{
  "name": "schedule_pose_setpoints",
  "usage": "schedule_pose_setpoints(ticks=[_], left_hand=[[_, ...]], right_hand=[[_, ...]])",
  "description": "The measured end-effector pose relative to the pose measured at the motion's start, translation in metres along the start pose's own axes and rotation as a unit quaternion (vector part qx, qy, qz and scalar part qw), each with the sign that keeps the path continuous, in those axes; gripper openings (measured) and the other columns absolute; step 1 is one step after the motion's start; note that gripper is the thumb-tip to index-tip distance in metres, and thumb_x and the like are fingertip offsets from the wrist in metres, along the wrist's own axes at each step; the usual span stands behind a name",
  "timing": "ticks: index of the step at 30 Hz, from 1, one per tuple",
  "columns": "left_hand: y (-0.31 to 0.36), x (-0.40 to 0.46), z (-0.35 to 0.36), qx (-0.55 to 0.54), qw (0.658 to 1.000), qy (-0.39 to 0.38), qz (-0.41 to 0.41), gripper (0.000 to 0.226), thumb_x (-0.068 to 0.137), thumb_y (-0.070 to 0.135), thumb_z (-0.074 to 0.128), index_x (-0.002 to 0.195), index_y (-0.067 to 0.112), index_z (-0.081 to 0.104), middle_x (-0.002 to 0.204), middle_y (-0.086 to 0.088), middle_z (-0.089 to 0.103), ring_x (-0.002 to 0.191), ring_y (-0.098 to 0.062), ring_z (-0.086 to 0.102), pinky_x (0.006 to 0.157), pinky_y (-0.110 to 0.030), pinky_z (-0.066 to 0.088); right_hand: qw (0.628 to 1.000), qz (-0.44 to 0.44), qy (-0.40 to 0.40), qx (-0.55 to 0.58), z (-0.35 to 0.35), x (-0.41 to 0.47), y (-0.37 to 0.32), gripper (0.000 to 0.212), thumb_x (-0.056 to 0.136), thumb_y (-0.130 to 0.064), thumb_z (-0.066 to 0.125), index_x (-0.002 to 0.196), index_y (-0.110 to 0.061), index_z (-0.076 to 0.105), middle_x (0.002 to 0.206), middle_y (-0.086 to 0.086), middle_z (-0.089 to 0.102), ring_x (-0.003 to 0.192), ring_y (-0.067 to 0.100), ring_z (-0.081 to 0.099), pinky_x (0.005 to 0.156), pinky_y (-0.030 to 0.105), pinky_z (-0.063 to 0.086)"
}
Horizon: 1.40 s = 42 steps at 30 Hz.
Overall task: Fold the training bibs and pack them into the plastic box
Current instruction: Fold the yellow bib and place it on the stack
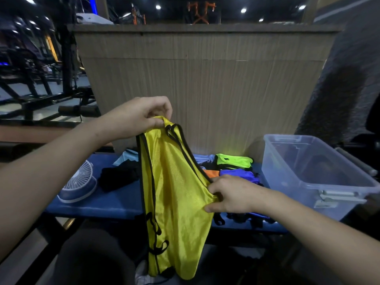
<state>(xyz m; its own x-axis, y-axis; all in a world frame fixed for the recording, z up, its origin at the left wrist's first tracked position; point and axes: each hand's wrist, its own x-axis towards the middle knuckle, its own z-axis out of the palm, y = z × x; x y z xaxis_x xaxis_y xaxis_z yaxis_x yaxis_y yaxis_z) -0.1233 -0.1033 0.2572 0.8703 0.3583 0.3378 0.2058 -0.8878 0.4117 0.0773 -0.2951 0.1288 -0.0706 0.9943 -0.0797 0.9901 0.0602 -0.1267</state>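
Left hand (137, 118) pinches the yellow bib's (176, 194) shoulder up high, right hand (232, 194) clamps its side edge over the blue counter (107, 202). Slippery mesh could slip either grip before reaching the plastic box (312, 182).

The yellow bib (176, 194) hid part of the orange bib (210, 173); the plastic box (308, 182) ran off the right edge.

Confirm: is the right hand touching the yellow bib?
Touching. The head view shows the right hand pinching the yellow bib at its side edge, fabric bunched between the fingers.
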Motion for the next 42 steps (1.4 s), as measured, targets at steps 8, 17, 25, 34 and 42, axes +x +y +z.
schedule_pose_setpoints(ticks=[8,17,25,34,42], left_hand=[[-0.005,-0.005,-0.003,0.033,0.999,-0.017,0.010,0.036,0.096,0.003,0.056,0.080,0.034,0.065,0.086,0.006,0.066,0.083,-0.019,0.062,0.075,-0.047,0.051],[-0.010,-0.008,-0.004,0.040,0.998,-0.044,0.014,0.032,0.096,0.009,0.056,0.085,0.036,0.068,0.091,0.000,0.068,0.088,-0.027,0.064,0.082,-0.059,0.051],[-0.007,-0.008,0.006,0.028,0.996,-0.082,0.007,0.035,0.095,0.007,0.058,0.081,0.038,0.069,0.094,0.002,0.070,0.095,-0.024,0.066,0.087,-0.059,0.051],[-0.019,-0.012,0.004,0.019,0.996,-0.088,0.008,0.035,0.094,0.005,0.058,0.083,0.036,0.069,0.094,0.001,0.070,0.095,-0.031,0.066,0.088,-0.064,0.049],[-0.016,-0.014,0.009,-0.013,0.995,-0.101,0.015,0.043,0.092,-0.002,0.060,0.079,0.038,0.070,0.096,0.005,0.071,0.097,-0.017,0.067,0.093,-0.053,0.051]], right_hand=[[0.997,-0.020,0.072,-0.020,0.006,0.000,-0.006,0.030,0.091,-0.048,0.065,0.087,-0.021,0.052,0.093,-0.005,0.054,0.085,0.014,0.051,0.075,0.037,0.049],[0.999,-0.020,0.047,-0.015,-0.003,-0.010,0.002,0.042,0.090,-0.048,0.065,0.067,-0.027,0.038,0.073,-0.009,0.041,0.075,0.013,0.044,0.066,0.036,0.040],[0.992,-0.046,-0.012,-0.113,0.000,-0.011,-0.018,0.031,0.090,-0.043,0.067,0.086,-0.023,0.043,0.093,0.003,0.062,0.090,0.025,0.057,0.070,0.037,0.042],[0.987,-0.091,0.050,-0.121,0.027,-0.004,-0.025,0.025,0.092,-0.041,0.063,0.094,-0.019,0.050,0.093,0.007,0.064,0.093,0.035,0.062,0.065,0.035,0.035],[0.986,-0.088,0.032,-0.136,0.032,-0.005,-0.029,0.033,0.099,-0.043,0.051,0.096,-0.013,0.063,0.097,0.011,0.065,0.094,0.037,0.062,0.067,0.035,0.034]])
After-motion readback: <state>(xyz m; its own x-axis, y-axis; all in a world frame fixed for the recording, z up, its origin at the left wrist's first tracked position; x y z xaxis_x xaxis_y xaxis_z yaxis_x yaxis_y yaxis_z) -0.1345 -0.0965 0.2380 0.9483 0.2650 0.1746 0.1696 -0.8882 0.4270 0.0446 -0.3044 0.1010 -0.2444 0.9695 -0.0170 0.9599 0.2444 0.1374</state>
